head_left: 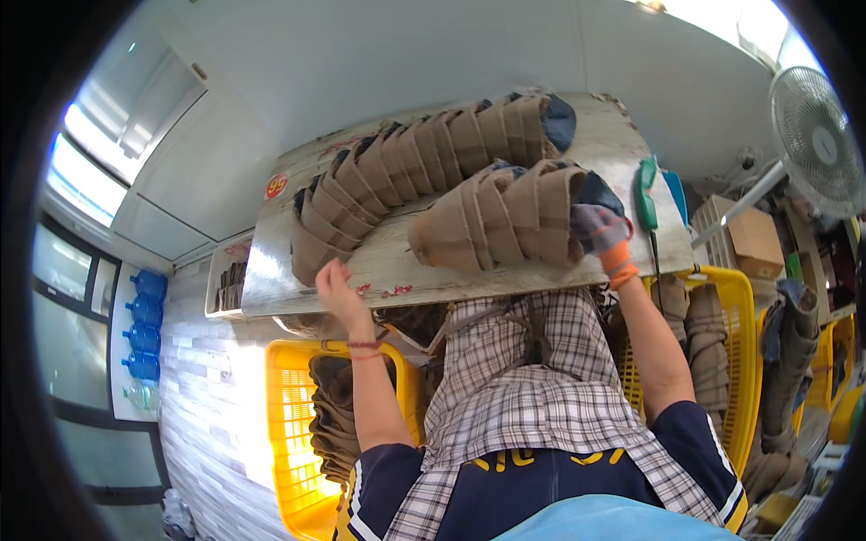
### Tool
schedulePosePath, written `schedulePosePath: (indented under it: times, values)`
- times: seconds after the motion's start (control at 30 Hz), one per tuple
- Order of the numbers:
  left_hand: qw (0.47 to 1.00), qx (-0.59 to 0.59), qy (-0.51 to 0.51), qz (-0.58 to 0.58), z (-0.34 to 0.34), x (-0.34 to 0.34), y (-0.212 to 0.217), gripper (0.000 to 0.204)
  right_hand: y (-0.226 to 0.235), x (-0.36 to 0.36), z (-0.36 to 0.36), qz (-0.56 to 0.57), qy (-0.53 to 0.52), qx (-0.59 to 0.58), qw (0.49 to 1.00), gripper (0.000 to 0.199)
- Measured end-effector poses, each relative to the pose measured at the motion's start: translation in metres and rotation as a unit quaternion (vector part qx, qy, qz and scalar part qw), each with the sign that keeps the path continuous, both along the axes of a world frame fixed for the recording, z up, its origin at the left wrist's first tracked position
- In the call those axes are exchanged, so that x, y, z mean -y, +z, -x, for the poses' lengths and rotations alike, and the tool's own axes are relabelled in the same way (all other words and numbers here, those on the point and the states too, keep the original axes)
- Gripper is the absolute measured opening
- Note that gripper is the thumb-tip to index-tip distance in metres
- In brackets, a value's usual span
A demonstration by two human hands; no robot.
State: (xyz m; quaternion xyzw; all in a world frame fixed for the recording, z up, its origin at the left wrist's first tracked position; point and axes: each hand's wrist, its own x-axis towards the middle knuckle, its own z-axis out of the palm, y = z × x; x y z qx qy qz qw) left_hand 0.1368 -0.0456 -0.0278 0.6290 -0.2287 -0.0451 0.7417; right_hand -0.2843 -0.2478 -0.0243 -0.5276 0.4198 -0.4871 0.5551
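Observation:
Two nested rows of brown, cloth-like shoe uppers with dark lining lie on the worn, pale tabletop (370,284). The long row (433,153) curves from the table's left front to its back right. In front of it lies a shorter row (505,221), its rounded tip facing left. My right hand (600,236), in a grey and orange glove, is closed on the right end of the shorter row; its fingertips are partly hidden. Bare and slightly blurred, my left hand (336,293) is by the long row's near tip, fingers loosely apart, with nothing visible in them.
A green-handled tool (646,194) with a cord lies at the table's right edge. Yellow baskets holding more brown pieces flank me, one at left (280,433) and one at right (744,361). A fan (816,140) stands at right, and blue water bottles (144,325) line the left wall.

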Motion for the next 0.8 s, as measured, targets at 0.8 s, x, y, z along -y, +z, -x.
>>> schedulePosePath:
  times: [0.8]
  values:
    - [0.907, -0.318, -0.265, 0.072, -0.166, 0.019, -0.012, 0.055, 0.079, 0.208, -0.14, -0.208, 0.266, -0.028, 0.941, 0.023]
